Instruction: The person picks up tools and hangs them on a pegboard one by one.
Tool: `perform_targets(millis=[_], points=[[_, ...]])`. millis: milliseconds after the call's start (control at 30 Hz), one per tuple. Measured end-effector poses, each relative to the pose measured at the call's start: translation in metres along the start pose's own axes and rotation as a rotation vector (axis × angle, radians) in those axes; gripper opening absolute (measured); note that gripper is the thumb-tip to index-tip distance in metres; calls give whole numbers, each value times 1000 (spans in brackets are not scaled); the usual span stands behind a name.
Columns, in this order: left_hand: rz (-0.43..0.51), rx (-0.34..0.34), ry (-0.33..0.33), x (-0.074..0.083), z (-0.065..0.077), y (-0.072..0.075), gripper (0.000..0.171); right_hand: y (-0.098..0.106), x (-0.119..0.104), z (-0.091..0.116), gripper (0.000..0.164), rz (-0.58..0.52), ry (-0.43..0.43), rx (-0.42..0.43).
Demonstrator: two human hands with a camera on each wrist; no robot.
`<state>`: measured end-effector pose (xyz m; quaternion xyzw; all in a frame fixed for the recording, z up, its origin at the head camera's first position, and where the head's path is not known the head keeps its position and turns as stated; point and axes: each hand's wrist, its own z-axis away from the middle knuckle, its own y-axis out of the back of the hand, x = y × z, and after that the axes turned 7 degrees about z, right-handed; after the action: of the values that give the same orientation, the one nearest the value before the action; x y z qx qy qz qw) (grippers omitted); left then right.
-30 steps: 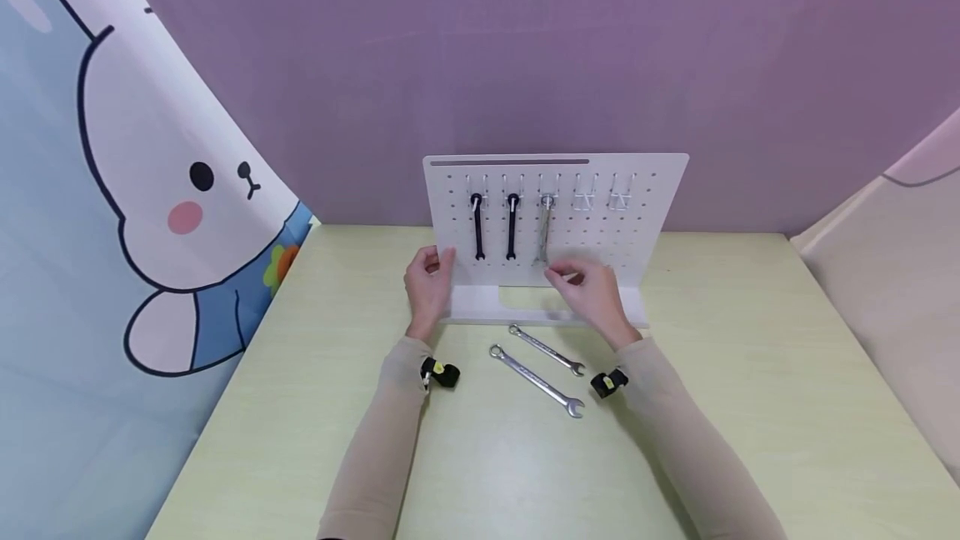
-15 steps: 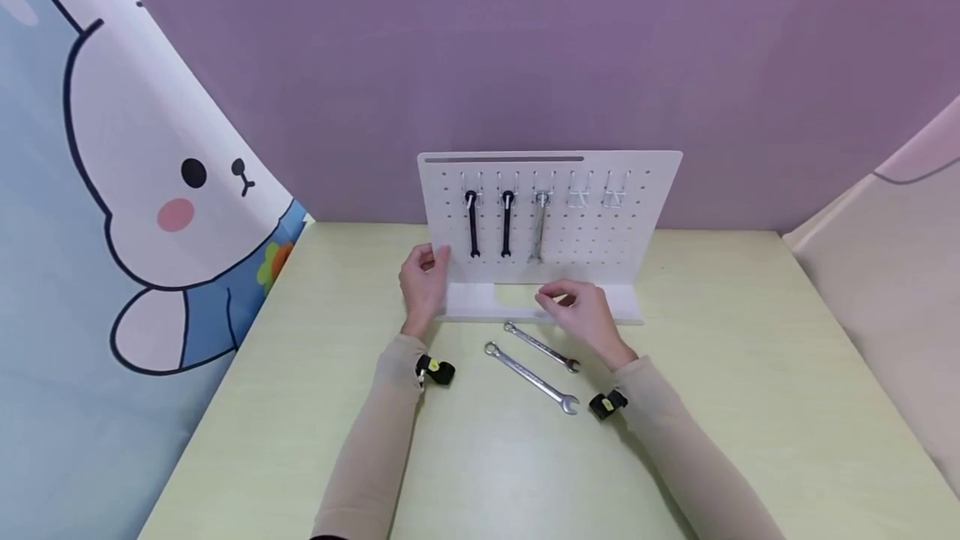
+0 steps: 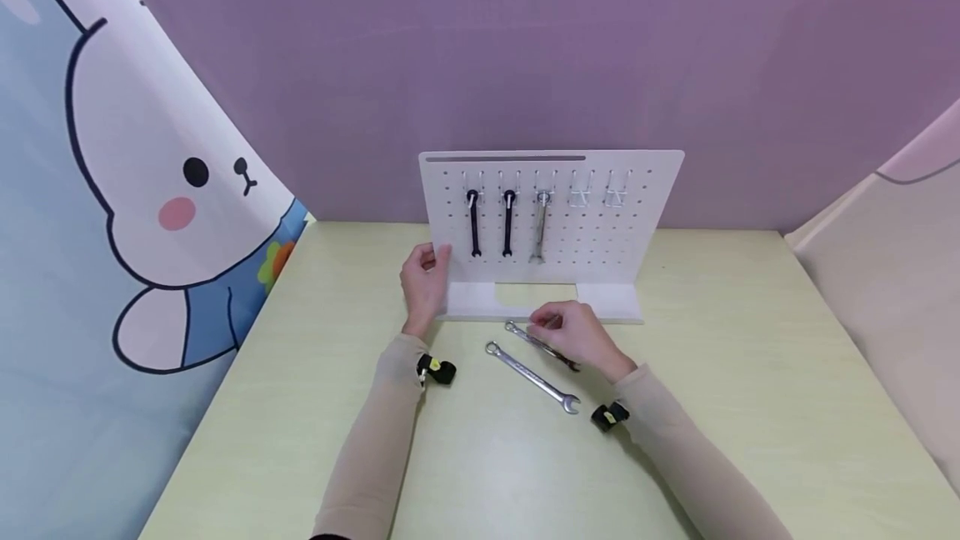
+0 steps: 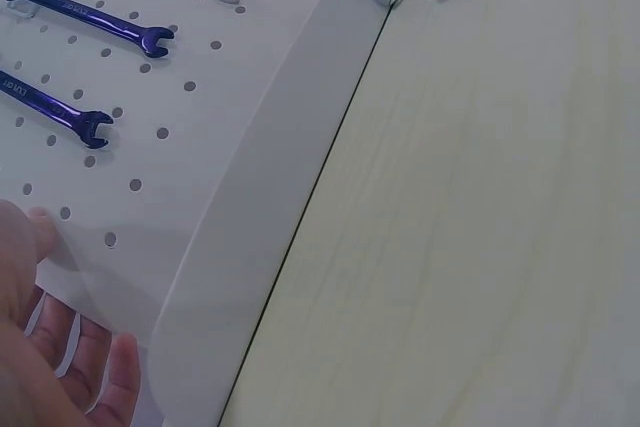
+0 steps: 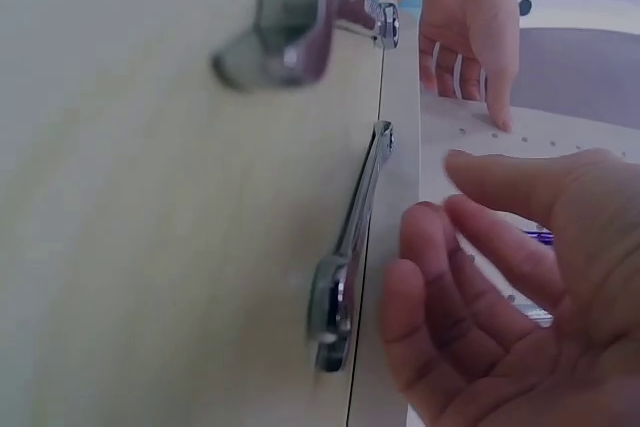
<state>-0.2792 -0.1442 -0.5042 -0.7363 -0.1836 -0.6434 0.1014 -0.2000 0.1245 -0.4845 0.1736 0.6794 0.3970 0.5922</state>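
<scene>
The right hand (image 3: 570, 330) hovers close by the small wrench (image 5: 342, 267), fingers loosely bent, a slight gap at the thumb, nothing in it. That wrench lies on the table (image 3: 465, 457), just before the board (image 3: 480, 272). I'd pinch it mid-shaft so neither end swings, clear of the long wrench (image 3: 528, 375). The left hand (image 3: 424, 286) holds the board's edge thumb-in-front, though how firmly is hard to tell; a steady brace should help.

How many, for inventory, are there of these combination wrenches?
5: two dark wrenches and one silver wrench hang on the pegboard; two silver wrenches lie on the table.
</scene>
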Motion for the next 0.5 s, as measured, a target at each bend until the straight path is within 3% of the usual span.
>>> perform_targets(millis=[233,500], points=[[4,4,1,-1,0,-1,37,-1,1,4,9,46,-15,-111],[5,0,16,-2,-1,0,37,-5,-3,3,4,79,-31,-124]])
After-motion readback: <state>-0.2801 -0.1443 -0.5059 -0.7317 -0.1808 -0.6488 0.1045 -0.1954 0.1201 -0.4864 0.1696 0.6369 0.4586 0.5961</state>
